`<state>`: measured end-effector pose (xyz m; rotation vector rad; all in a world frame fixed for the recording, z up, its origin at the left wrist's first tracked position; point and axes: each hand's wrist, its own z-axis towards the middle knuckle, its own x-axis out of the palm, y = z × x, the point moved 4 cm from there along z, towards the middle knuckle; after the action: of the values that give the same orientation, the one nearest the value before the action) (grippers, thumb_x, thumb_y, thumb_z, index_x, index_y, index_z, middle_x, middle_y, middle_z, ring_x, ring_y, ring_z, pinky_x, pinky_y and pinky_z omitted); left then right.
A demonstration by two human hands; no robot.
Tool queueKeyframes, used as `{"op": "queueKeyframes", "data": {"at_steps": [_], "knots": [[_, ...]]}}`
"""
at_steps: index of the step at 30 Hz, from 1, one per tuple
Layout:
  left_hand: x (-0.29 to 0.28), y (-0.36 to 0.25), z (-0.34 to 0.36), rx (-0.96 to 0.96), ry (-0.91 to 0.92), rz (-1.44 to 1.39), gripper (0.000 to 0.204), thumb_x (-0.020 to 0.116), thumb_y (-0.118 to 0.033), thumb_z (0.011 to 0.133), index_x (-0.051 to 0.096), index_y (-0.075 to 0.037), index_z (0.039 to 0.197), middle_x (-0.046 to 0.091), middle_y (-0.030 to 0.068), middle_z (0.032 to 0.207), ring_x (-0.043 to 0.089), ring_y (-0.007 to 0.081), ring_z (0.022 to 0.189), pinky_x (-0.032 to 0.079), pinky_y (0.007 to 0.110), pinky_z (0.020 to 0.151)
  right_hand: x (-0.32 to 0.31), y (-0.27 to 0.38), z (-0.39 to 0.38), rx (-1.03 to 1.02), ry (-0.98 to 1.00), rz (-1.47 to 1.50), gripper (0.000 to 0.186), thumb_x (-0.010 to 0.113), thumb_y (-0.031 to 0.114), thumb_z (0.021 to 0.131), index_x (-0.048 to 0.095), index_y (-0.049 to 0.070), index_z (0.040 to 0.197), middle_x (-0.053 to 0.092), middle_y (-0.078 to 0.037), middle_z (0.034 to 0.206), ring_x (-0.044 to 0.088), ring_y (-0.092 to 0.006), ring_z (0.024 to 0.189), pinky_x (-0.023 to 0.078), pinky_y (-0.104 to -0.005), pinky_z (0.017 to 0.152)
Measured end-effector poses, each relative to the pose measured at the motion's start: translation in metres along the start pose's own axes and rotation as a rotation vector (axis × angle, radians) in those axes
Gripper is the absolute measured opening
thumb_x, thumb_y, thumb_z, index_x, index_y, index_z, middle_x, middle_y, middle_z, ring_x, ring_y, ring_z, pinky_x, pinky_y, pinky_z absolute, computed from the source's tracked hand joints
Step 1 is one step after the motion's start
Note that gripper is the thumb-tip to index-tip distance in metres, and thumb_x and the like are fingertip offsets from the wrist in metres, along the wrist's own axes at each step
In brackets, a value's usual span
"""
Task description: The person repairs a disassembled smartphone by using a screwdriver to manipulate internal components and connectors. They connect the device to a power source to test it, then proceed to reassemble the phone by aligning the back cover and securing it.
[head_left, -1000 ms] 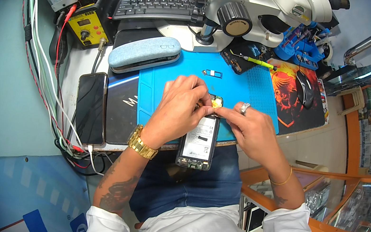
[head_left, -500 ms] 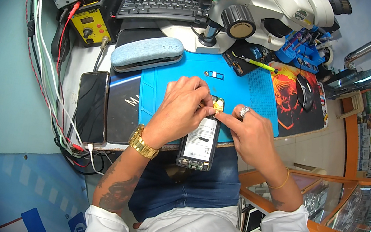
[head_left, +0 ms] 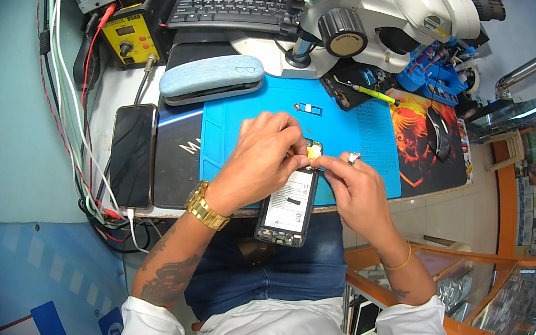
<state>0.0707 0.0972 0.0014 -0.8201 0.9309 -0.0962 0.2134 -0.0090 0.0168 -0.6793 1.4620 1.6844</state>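
The left hand point(head_left: 262, 160) has its fingertips pinched together at the top end of an opened phone point(head_left: 288, 205), and the right hand point(head_left: 355, 187), with a ring on one finger, meets it there from the other side, thumb and forefinger closed on the same spot; whether either hand holds a tool is too small to tell. Between the fingertips shows a small yellow part point(head_left: 314, 151), seemingly seated in or just above the top of the phone. The phone lies with its back cover off and its battery label facing up, its upper end on the blue work mat point(head_left: 358, 122) and its lower end hanging past the bench edge over the person's lap. Judging from this, the opening is done and the work is in the middle of its inner stage: the yellow part is neither clearly free nor clearly seated, and no back cover is in sight near the hands. On the mat, well apart from the hands, lies a small metal tray-like piece point(head_left: 308, 109), probably taken out of the phone and yet to go back. Further out sit a grey-blue glasses case point(head_left: 212, 78), a second dark phone point(head_left: 132, 154) on a cable at the left, a yellow-handled tool point(head_left: 370, 93) and the microscope point(head_left: 388, 15) behind the mat.
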Motion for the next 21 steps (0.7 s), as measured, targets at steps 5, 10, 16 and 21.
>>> {"op": "queueKeyframes", "data": {"at_steps": [5,10,16,21], "knots": [[-0.001,0.000,0.000,-0.001,0.005,-0.007,0.012,0.074,-0.015,0.082,0.064,-0.008,0.087,0.059,0.0045,0.104,0.052,0.0246,0.102,0.036,0.037,0.087,-0.004,-0.002,0.011,0.026,0.079,0.096,0.017,0.062,0.006,0.087,0.071,0.009,0.101,0.064,-0.014,0.080,0.061,-0.0335,0.076,0.047,-0.0440,0.068],[-0.001,-0.001,0.000,0.001,-0.003,-0.010,0.012,0.074,-0.015,0.081,0.065,-0.008,0.085,0.060,0.0046,0.104,0.053,0.0248,0.102,0.036,0.037,0.088,-0.011,0.004,0.015,-0.027,0.113,-0.025,0.018,0.062,0.005,0.086,0.071,0.007,0.101,0.065,-0.014,0.079,0.060,-0.0315,0.075,0.046,-0.0406,0.069],[-0.002,-0.001,0.001,-0.011,-0.002,-0.018,0.012,0.075,-0.015,0.080,0.066,-0.008,0.084,0.060,0.0046,0.103,0.053,0.0243,0.101,0.036,0.037,0.088,-0.014,-0.005,0.025,0.051,0.191,-0.037,0.018,0.063,0.008,0.086,0.070,0.007,0.103,0.064,-0.014,0.075,0.060,-0.0303,0.069,0.045,-0.0395,0.065],[-0.001,0.000,0.000,0.004,-0.017,-0.030,0.012,0.075,-0.015,0.079,0.066,-0.008,0.084,0.060,0.0046,0.102,0.053,0.0240,0.100,0.036,0.037,0.089,-0.019,-0.008,0.034,0.130,0.263,0.063,0.016,0.062,0.011,0.085,0.069,0.005,0.098,0.064,-0.019,0.074,0.064,-0.0339,0.070,0.047,-0.0429,0.065]]}}
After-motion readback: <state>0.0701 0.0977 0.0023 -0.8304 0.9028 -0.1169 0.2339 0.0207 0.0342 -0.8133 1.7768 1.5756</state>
